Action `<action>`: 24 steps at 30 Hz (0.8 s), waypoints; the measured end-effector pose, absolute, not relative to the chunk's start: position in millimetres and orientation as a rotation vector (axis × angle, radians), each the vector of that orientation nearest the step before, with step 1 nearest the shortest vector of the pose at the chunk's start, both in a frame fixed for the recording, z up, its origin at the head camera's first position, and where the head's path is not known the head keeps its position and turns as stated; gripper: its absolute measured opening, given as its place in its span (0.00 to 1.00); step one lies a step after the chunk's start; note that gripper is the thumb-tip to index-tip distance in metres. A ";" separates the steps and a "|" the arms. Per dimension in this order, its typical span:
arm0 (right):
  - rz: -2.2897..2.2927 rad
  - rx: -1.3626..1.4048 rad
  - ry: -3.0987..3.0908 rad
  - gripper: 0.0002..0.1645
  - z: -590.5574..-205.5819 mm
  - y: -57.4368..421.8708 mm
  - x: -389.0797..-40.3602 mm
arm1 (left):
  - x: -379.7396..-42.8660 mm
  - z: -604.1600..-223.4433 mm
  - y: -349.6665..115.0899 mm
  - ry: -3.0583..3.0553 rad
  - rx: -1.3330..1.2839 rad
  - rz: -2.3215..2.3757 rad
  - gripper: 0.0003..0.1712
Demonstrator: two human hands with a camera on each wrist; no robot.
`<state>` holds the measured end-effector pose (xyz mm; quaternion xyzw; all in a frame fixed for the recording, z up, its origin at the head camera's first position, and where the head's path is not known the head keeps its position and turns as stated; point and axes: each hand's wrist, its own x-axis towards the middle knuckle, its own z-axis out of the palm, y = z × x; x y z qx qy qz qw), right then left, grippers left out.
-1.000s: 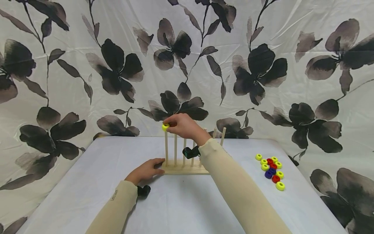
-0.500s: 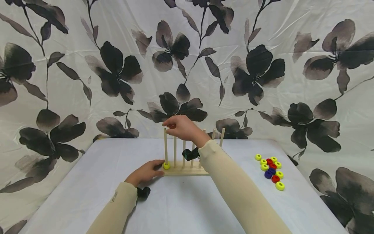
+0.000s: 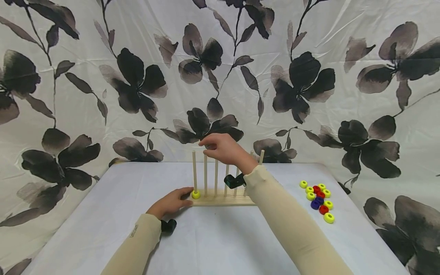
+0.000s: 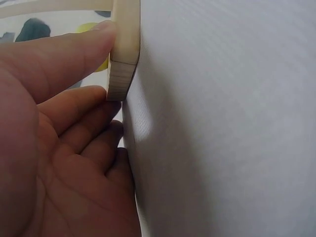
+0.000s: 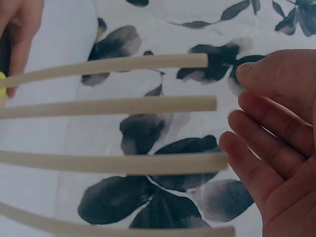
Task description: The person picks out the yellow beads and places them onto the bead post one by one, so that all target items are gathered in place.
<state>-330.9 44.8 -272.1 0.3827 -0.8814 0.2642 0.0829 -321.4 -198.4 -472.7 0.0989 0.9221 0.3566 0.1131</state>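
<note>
A wooden peg stand with a row of upright pegs stands mid-table. On its leftmost peg a yellow ring sits down at the base. My left hand holds the stand's left end; in the left wrist view the thumb lies along the wooden base, fingertips touching its end. Above the peg tops, right of the leftmost peg, hovers my right hand. Nothing is between its relaxed fingers in the right wrist view, where the tips of several pegs point toward the hand. The right forearm hides part of the stand.
To the right on the white-covered table lies a loose group of yellow rings, red rings and blue rings. Behind the table hangs a floral cloth.
The yellow ring left my right hand and dropped down the leftmost peg to the base. That hand then moved slightly right. My left hand has stayed at the stand's end.
</note>
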 end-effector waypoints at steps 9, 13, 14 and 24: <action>0.761 1.144 -2.585 0.16 -264.3 64.6 -327.0 | -319.7 -473.6 -200.7 2.734 0.339 1.026 0.36; 0.773 1.128 -2.560 0.16 -263.2 74.6 -326.6 | -320.0 -473.6 -201.9 2.742 0.350 1.018 0.36; 0.780 1.126 -2.551 0.16 -263.1 77.4 -326.6 | -320.0 -473.3 -201.9 2.741 0.349 1.019 0.36; 0.820 1.058 -2.489 0.15 -265.4 111.7 -325.2 | -321.6 -472.2 -199.0 2.729 0.348 1.024 0.37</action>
